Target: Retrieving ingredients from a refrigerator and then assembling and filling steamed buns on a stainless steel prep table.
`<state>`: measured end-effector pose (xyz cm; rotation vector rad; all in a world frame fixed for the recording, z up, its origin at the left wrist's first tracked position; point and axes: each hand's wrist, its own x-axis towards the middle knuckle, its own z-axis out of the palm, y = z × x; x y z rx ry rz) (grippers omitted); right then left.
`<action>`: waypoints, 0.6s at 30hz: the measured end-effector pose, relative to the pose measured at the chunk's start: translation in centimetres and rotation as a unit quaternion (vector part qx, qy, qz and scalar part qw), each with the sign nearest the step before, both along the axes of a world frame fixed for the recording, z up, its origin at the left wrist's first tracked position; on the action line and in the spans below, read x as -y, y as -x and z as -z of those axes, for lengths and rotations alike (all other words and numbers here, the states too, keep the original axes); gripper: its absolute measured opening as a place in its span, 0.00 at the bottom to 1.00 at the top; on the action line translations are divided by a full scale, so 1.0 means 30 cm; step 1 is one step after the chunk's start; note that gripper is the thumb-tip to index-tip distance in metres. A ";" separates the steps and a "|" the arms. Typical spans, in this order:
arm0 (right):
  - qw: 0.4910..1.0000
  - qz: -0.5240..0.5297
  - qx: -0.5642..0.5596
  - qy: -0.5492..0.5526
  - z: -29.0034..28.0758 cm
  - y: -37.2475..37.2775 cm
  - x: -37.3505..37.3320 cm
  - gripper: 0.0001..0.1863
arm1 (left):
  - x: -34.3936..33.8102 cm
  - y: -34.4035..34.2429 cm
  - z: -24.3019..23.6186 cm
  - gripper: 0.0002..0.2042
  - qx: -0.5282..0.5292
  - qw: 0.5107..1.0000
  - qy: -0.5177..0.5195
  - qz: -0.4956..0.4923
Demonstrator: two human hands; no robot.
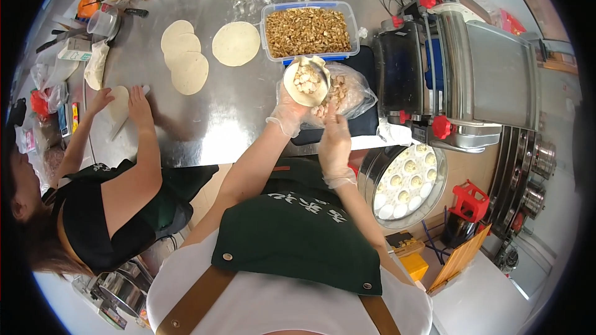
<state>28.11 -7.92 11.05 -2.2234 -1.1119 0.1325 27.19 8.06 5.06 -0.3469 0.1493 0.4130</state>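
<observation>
My left hand (290, 111), in a clear plastic glove, is closed around a round dough wrapper (319, 94) from below. The dough's edge is ruffled and stands up like a cup, and a dark, shiny curve shows inside its right side. Pale, chunky filling (306, 79) lies in the middle. Just below and to the right is my gloved right hand (336, 142), its fingers drawn together; what they hold, if anything, is hidden. A clear plastic bag (357, 90) of similar filling lies behind the hands on a dark mat.
Chopped brown pieces fill a plastic tub (355, 31) behind my hands. Flat dough rounds (236, 44) lie on the steel table (205, 115). A rolling machine (456, 68) stands right, above a round tray (442, 177) of white cups. At left, a co-worker's hands (140, 108) work dough.
</observation>
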 end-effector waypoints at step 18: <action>0.984 -0.026 0.064 -0.162 -0.064 -0.067 -0.202 0.15 | -0.012 0.078 -0.083 0.19 -0.084 0.992 -0.093 -0.030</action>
